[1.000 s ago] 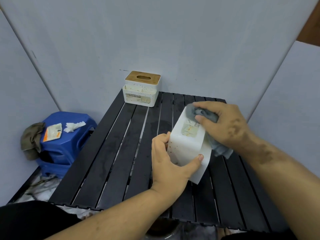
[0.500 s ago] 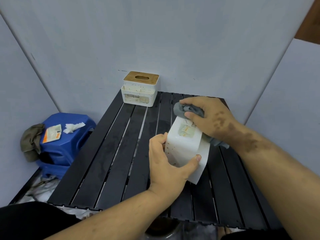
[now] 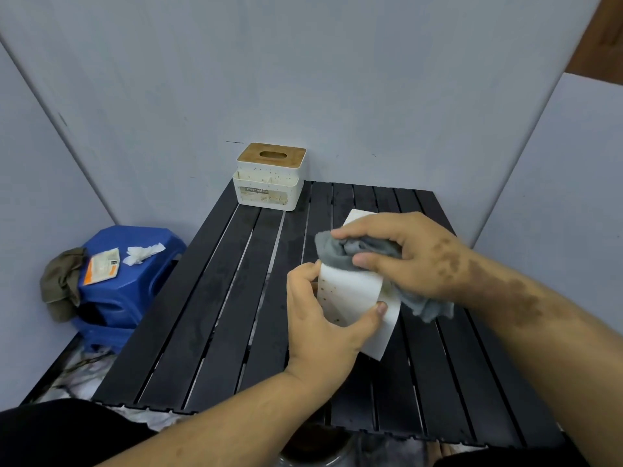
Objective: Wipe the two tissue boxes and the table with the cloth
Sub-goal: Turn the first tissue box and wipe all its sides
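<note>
A white tissue box (image 3: 354,294) is tilted on its side above the black slatted table (image 3: 215,315), near the middle. My left hand (image 3: 323,318) grips its near end, thumb on top and fingers round the left side. My right hand (image 3: 404,254) clutches a grey cloth (image 3: 340,252) and presses it on the box's upper face; more cloth hangs out below my palm. A second white tissue box (image 3: 269,178) with a wooden slotted lid stands upright at the table's far left corner.
Grey walls close in the table at the back and right. A blue plastic stool (image 3: 128,284) stands left of the table, carrying a packet, a crumpled tissue and an olive rag. The table's left slats carry nothing.
My right hand has slid the cloth down the box's face toward me and to the left, covering the label. The left hand keeps its grip; the box has hardly moved.
</note>
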